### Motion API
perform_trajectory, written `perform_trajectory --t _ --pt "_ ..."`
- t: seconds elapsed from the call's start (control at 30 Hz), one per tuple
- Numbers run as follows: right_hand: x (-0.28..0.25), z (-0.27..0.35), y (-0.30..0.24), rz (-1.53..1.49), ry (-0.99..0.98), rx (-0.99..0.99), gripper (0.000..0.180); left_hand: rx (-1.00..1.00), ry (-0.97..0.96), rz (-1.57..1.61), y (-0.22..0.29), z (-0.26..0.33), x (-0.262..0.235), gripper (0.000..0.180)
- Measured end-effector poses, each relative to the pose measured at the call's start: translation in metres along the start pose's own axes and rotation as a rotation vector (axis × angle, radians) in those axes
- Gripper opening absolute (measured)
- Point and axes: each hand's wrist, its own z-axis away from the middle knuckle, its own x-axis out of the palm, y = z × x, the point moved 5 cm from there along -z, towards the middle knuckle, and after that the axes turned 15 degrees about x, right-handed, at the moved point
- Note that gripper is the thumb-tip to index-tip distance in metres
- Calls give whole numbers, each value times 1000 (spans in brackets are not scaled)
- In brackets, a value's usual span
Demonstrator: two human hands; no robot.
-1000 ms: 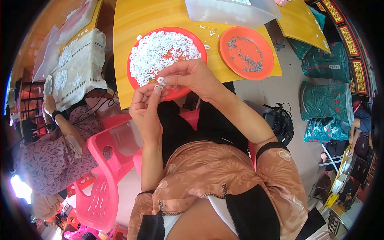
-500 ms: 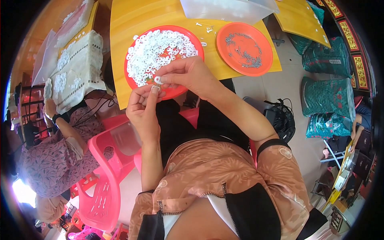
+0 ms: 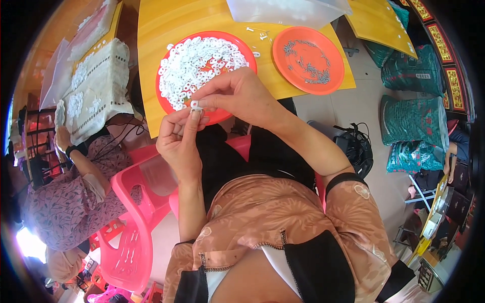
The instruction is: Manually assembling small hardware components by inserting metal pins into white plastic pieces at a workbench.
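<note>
Over the near edge of a red plate, my two hands meet at the fingertips. A small white plastic piece with a hole in it sits between them. My right hand pinches it from the right with thumb and forefinger. Below it, my left hand is closed, its thumb pressed to its forefinger right against the piece. Whatever else the left fingers hold is hidden. A heap of similar white pieces covers much of the plate. To the right, an orange plate carries small grey metal pins.
A clear plastic bin stands at the back of the yellow table, with a few loose white pieces before it. At left, a person sits by a cloth-covered table and a pink chair. Green sacks stand on the right.
The white piece has turned and shifted slightly left, and now rests against my left fingertips. My right hand has moved a little left with it.
</note>
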Motion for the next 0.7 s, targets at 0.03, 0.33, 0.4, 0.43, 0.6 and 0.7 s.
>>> perform_trajectory --t 0.03,0.33,0.4,0.43,0.6,0.7 --pt "1 0 -1 18 -6 -2 15 4 9 3 0 0 -1 8" --pt "-1 1 5 -44 -33 31 16 -2 -64 95 -8 -2 1 12" --pt "-1 2 4 -121 -55 69 14 42 -100 75 -13 -5 -2 18" --pt "-1 2 4 -198 -77 109 12 84 -136 55 -14 -8 -2 25" --pt "-1 4 1 -298 -127 120 15 256 -309 98 -20 -15 6 36" --pt "-4 3 7 -325 -119 146 17 231 -309 112 -24 -12 10 38"
